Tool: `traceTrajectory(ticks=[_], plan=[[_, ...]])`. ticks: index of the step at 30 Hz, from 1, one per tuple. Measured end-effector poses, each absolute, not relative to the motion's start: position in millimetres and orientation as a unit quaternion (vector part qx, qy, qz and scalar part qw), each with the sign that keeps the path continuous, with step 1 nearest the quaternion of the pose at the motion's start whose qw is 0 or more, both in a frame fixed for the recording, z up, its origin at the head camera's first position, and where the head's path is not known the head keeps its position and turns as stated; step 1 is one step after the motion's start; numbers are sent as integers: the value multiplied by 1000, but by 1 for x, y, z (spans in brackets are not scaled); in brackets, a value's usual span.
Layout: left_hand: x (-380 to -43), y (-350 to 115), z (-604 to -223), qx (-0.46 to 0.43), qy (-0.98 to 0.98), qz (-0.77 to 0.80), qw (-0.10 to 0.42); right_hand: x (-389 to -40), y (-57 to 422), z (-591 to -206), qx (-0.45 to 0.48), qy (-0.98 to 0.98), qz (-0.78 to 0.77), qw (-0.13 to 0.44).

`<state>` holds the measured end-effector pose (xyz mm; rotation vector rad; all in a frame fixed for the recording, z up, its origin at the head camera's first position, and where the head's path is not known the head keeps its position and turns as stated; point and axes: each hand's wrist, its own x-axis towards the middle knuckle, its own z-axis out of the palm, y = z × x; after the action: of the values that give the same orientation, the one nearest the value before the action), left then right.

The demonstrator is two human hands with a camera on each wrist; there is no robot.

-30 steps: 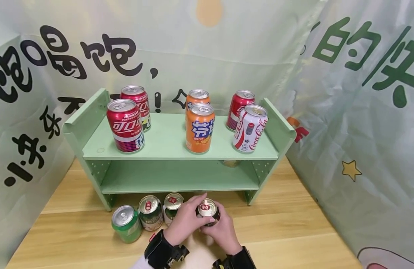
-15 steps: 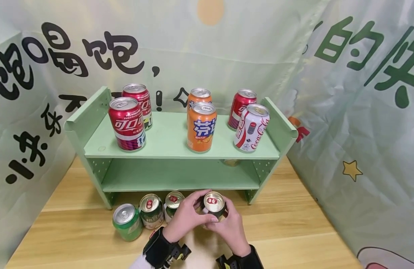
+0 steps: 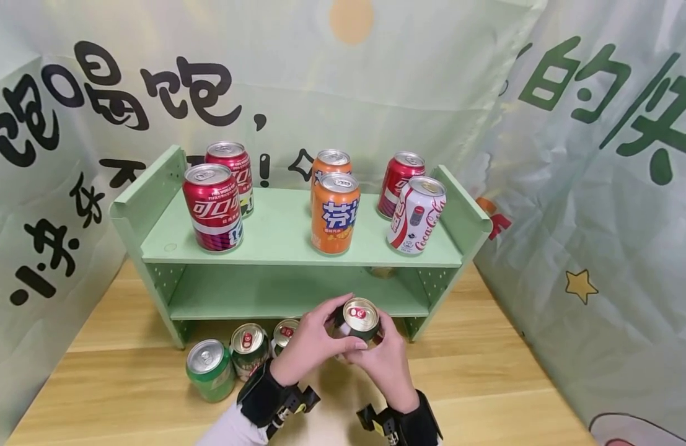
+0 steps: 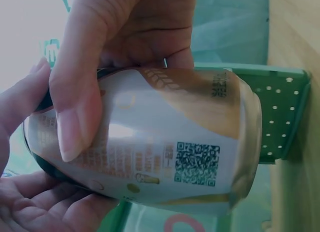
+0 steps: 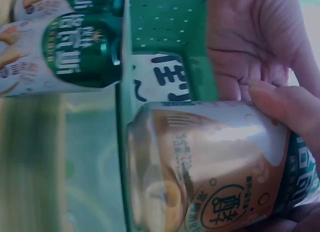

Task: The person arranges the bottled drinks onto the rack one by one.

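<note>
Both hands grip one drink can (image 3: 360,317), dark green at the top and white and gold lower down, with a gold lid and a red tab. My left hand (image 3: 315,341) curls round its left side, thumb across the front. From the right, my right hand (image 3: 386,359) holds it. In the left wrist view the can (image 4: 165,127) shows a QR code, with its bottom clear of the wooden table. In the head view its top overlaps the lower board of the green shelf (image 3: 298,294). Part of the can's body is hidden behind the fingers.
Left of the hands stand a bright green can (image 3: 211,371) and two gold-lidded cans, one in front (image 3: 249,347). On the upper board stand red cans (image 3: 213,210), orange cans (image 3: 335,217) and a white can (image 3: 416,217). A can's base (image 3: 383,271) shows at the lower level's right.
Both hands have raised the gold-lidded can off the table, carrying it toward the shelf and slightly right. The other cans stay where they were.
</note>
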<state>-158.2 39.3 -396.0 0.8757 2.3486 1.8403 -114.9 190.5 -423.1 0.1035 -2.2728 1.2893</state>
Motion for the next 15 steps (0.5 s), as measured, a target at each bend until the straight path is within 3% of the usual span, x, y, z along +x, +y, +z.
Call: traceTrajectory(ticks=[9,15], plan=[[-162,48,-377,298,759,579,-17,-120,194,-405,28,-842,451,295],[-170,59,-375,303,742,598,-10,-124,200,-400,17,-839,442,317]])
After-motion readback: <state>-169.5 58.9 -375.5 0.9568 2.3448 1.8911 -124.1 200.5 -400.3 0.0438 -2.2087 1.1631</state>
